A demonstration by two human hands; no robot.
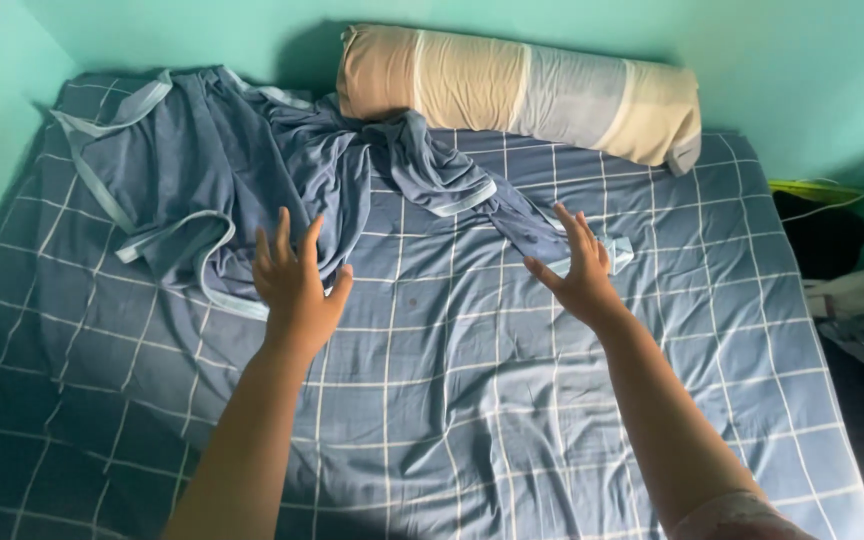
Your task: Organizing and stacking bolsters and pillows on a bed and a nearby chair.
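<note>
Over the bed: both hands reach out, holding nothing.
Left hand (297, 285): fingers spread wide, just at the edge of the blue cloth (252, 170).
Right hand (577, 268): open too, near the cloth's pale-trimmed tip.
Cloth: crumpled on the checked bed (452, 400), below the long pillow (522, 90).
Feel: looks soft, light and floppy.
Best hold: probably the pale trimmed edges.
</note>
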